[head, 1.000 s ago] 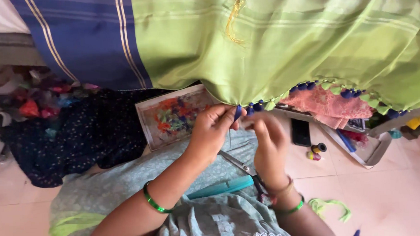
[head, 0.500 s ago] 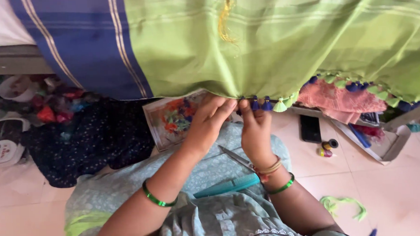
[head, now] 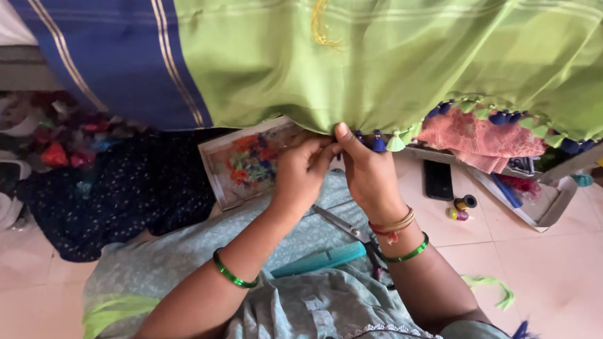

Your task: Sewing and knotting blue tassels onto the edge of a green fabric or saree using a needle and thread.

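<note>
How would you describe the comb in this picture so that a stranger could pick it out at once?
Start at the big green cloth hanging across the top, then drop to the right hand pinching its tasselled edge. On the lap below that wrist lies the comb, beside the scissors. It alone is teal plastic with a row of teeth; the scissors are metal.

A: Where is there room to move?

B: The bare floor [head: 572, 273] to the right, past the phone [head: 439, 179] and thread spools [head: 462, 207].

A: And what blocks the way?

B: The green cloth [head: 391, 53] hangs across the top, its tassels [head: 387, 143] just beside the hands [head: 335, 171]. Scissors [head: 347, 227] and a teal comb [head: 321, 259] lie on the lap between the forearms; dark fabric [head: 109, 196] fills the left.
</note>
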